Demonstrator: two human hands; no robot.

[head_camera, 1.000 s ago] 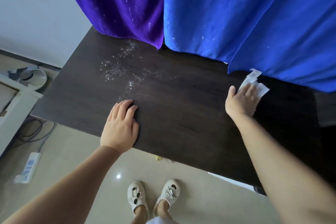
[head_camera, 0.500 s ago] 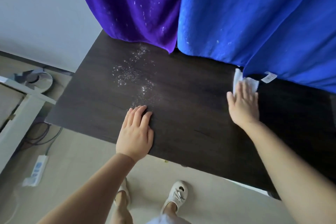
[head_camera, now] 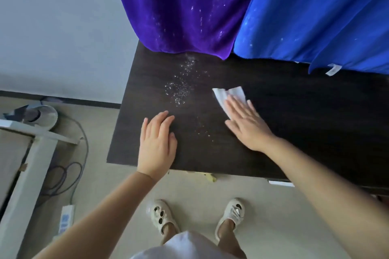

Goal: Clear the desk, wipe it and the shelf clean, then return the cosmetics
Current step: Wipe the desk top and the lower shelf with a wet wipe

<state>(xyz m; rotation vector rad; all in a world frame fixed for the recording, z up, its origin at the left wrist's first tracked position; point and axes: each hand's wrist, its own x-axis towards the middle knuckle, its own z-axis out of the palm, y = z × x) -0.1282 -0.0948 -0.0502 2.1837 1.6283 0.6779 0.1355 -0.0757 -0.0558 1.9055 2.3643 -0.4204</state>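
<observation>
The dark wooden desk (head_camera: 294, 124) fills the middle of the head view. A patch of glittery white specks (head_camera: 181, 86) lies on its left part, below the purple curtain. My right hand (head_camera: 246, 124) presses flat on a white wipe (head_camera: 228, 93), whose far end sticks out past my fingertips, just right of the specks. My left hand (head_camera: 156, 143) rests flat on the desk near its front edge, fingers together, holding nothing. No cosmetics or shelf are in view.
A purple curtain (head_camera: 185, 10) and a blue curtain (head_camera: 315, 12) hang onto the desk's back edge. Left of the desk, on the floor, are a white frame (head_camera: 31, 160), cables, a power strip (head_camera: 66, 218) and a round fan base (head_camera: 40, 114). My feet stand below the desk front.
My right hand has slid the wipe leftward and toward me, from under the blue curtain to the desk's middle beside the specks. My left hand stayed near the front edge.
</observation>
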